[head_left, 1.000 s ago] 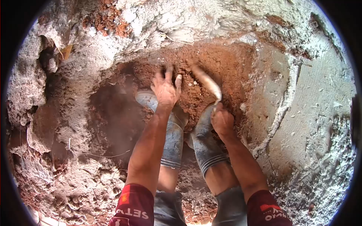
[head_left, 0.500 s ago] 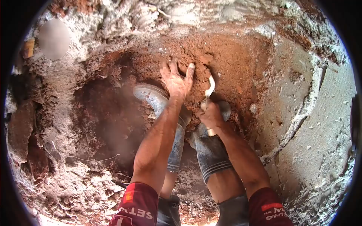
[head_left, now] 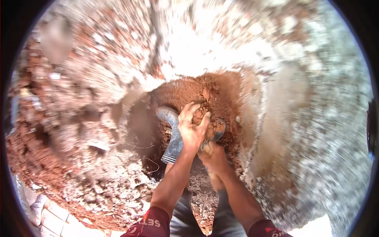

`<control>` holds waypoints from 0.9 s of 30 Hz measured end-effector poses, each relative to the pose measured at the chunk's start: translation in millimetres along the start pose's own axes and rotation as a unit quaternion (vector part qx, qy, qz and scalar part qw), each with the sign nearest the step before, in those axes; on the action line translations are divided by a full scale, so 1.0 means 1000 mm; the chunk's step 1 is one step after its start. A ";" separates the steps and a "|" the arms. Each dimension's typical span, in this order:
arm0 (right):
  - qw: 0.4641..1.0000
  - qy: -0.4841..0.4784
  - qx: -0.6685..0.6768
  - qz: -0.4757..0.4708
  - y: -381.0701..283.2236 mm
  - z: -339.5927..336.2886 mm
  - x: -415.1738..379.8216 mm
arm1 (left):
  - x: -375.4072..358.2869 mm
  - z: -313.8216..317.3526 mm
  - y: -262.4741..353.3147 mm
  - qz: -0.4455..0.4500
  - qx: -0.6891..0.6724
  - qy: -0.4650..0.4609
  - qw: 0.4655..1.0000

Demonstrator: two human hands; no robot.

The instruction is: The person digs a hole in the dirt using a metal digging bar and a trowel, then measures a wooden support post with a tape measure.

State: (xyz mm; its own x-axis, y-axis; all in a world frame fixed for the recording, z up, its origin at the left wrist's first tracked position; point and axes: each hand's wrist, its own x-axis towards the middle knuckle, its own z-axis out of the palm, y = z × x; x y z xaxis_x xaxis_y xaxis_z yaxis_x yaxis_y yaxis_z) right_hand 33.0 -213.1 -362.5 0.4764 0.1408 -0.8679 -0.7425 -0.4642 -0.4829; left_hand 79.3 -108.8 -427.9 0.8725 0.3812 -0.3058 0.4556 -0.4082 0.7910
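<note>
My left hand (head_left: 192, 125) has its fingers curled and its thumb apart around a clump of reddish-brown soil (head_left: 201, 117). Just below and to the right, my right hand (head_left: 213, 157) is closed around a short-handled digging tool (head_left: 215, 181). Its light handle shows below my fist, while damp soil and my hands hide most of its head. Both hands are close together, above the red soil floor (head_left: 177, 93) of the pit. A muddy grey rubber boot (head_left: 172, 134) is left of my left hand, and the other boot's toe (head_left: 221, 128) shows beyond my right hand.
A darker hollow (head_left: 143, 122) lies left of the boots. Rough, crumbly earth (head_left: 98, 173) rises on the left, and a smoother grey wall (head_left: 276, 126) flanks the right. Thin roots (head_left: 138, 146) stick out near the hollow. Pale paving (head_left: 55, 221) shows at lower left. Motion smears the outer view.
The view has shifted, so my hands and boots appear lower. My left hand has come nearer the right and now cups a soil clump. The tool's pale curved neck, visible before, is mostly hidden.
</note>
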 end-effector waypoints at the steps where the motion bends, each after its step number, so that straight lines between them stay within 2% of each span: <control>1: 1.000 0.005 0.003 0.027 -0.039 -0.006 -0.025 | 0.006 -0.023 0.046 0.024 -0.039 0.019 0.999; 2: 0.998 0.035 -0.004 -0.042 -0.072 -0.010 -0.050 | 0.016 -0.048 0.090 0.049 -0.076 0.038 0.995; 3: 0.992 0.062 -0.013 -0.111 -0.114 -0.016 -0.072 | 0.037 -0.075 0.124 0.196 -0.023 0.055 0.979; 4: 0.965 0.086 -0.032 -0.247 -0.156 -0.030 -0.085 | 0.058 -0.100 0.158 0.250 -0.068 0.050 0.964; 5: 0.924 0.105 -0.047 -0.365 -0.213 -0.048 -0.095 | 0.083 -0.139 0.223 0.262 -0.102 0.036 0.959; 6: 0.939 0.067 -0.020 -0.337 -0.258 -0.061 -0.110 | 0.101 -0.168 0.259 0.318 0.025 0.128 0.939; 7: 0.924 0.111 0.015 -0.365 -0.289 -0.067 -0.106 | 0.120 -0.198 0.296 0.348 0.151 0.237 0.894; 8: 0.927 0.127 0.015 -0.353 -0.312 -0.076 -0.102 | 0.132 -0.219 0.301 0.398 0.212 0.246 0.858; 10: 0.946 0.103 0.060 -0.301 -0.296 -0.086 -0.094 | 0.157 -0.262 0.311 0.490 0.325 0.280 0.759; 11: 0.953 0.086 0.109 -0.270 -0.271 -0.086 -0.089 | 0.151 -0.256 0.298 0.483 0.221 0.312 0.787; 12: 0.957 0.067 0.158 -0.235 -0.233 -0.082 -0.086 | 0.132 -0.249 0.273 0.436 0.146 0.309 0.832; 13: 0.962 0.104 0.130 -0.216 -0.188 -0.073 -0.077 | 0.108 -0.235 0.242 0.335 0.070 0.286 0.895; 14: 0.965 0.142 0.103 -0.195 -0.136 -0.063 -0.062 | 0.087 -0.220 0.210 0.246 0.033 0.256 0.934; 15: 0.959 0.168 0.053 -0.221 -0.078 -0.054 -0.039 | 0.065 -0.202 0.178 0.160 0.017 0.213 0.964; 16: 0.951 0.194 0.001 -0.239 -0.025 -0.045 -0.019 | 0.044 -0.184 0.136 0.202 -0.038 0.140 0.969; 17: 0.956 0.193 0.001 -0.222 0.014 -0.038 -0.001 | 0.016 -0.155 0.114 0.003 -0.191 0.173 0.966; 18: 0.964 0.184 -0.142 -0.127 0.047 -0.035 0.020 | -0.007 -0.132 0.080 -0.097 -0.214 0.168 0.957; 19: 0.945 0.167 -0.280 -0.033 0.068 -0.033 0.040 | -0.026 -0.113 0.061 -0.181 -0.229 0.150 0.944; 20: 0.946 0.162 -0.279 -0.021 0.072 -0.029 0.054 | -0.044 -0.098 0.039 -0.221 -0.208 0.133 0.943; 22: 0.901 0.230 -0.368 -0.014 0.069 -0.018 0.089 | -0.088 -0.074 -0.013 -0.303 -0.213 0.082 0.925; 26: 0.907 0.266 -0.323 0.053 0.116 -0.004 0.172 | -0.129 -0.044 -0.068 -0.297 -0.171 0.025 0.939; 27: 0.919 0.253 -0.292 0.073 0.128 0.003 0.188 | -0.124 -0.040 -0.071 -0.315 -0.109 -0.025 0.942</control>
State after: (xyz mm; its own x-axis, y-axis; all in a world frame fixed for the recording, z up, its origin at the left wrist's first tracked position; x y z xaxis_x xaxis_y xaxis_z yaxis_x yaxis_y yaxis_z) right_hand 26.1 -243.7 -587.7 0.6605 -0.3161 -0.6811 -0.5058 -0.8577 -0.0925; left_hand -68.0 -93.6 -424.4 0.4499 0.4492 -0.7719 0.8441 0.0682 0.5318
